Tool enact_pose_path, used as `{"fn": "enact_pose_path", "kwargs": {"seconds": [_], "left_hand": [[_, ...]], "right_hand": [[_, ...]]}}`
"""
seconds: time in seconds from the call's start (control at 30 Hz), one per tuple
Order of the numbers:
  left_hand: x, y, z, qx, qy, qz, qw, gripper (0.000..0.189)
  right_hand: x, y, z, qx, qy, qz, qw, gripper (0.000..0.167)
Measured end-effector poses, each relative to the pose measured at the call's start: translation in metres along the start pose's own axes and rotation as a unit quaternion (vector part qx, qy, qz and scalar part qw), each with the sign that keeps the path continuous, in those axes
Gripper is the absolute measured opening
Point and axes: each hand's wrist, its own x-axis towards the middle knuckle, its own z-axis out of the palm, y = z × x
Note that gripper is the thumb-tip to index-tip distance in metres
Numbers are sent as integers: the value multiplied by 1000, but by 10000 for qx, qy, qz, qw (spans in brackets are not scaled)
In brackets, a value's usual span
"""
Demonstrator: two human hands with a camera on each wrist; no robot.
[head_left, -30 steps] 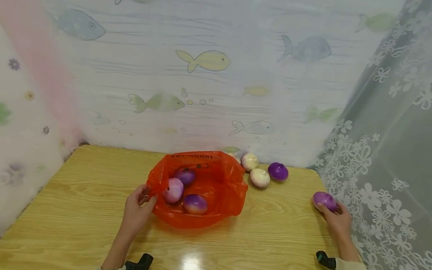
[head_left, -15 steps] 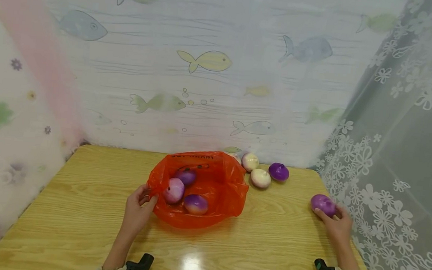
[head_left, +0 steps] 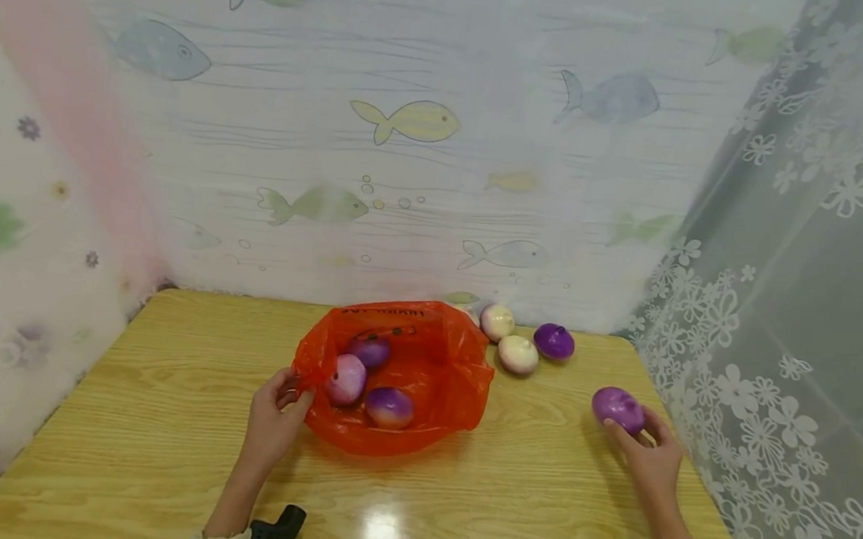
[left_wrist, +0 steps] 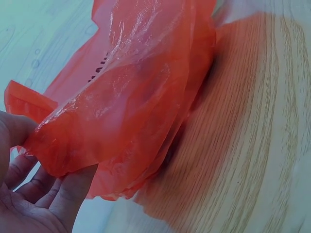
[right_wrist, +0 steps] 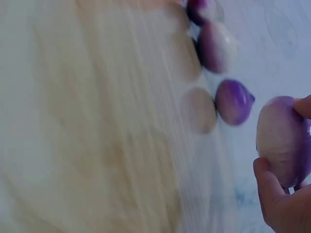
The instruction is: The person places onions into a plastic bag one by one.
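My left hand [head_left: 270,421] pinches the left edge of a red plastic bag [head_left: 463,376], which lies with its mouth spread wide. Inside the bag are a pinkish onion [head_left: 346,380], a purple onion [head_left: 370,353] and a purple-and-pale onion [head_left: 389,407]. In the left wrist view, thumb and fingers clasp a bunched corner of the bag [left_wrist: 131,97]. Over at the right, my right hand [head_left: 653,462] grips a purple onion [head_left: 617,409] between thumb and fingers. The right wrist view shows this onion's pale side [right_wrist: 277,141], held apart from the others.
Behind the bag's right side sit two whitish onions, one at the back [head_left: 498,322] and one in front [head_left: 518,355], with a dark purple onion [head_left: 554,341] beside them. Another pale one is mostly hidden by the bag. A lace-patterned curtain [head_left: 759,426] borders the wooden table [head_left: 183,386].
My right hand has moved left, away from the curtain, carrying the purple onion with it. The left hand and the bag have stayed in place.
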Motion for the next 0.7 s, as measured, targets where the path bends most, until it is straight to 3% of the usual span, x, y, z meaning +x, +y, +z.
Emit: {"fn": "enact_pose_path", "kwargs": {"seconds": [0.43, 0.7], "left_hand": [[1, -2, 1, -58, -25, -16, 10000, 33], [0, -3, 0, -125, -68, 31, 9999, 34]], "right_hand": [[-56, -19, 32, 623, -1067, 40, 9923, 65], [-80, -41, 43, 1127, -1697, -342, 9784, 55]]}}
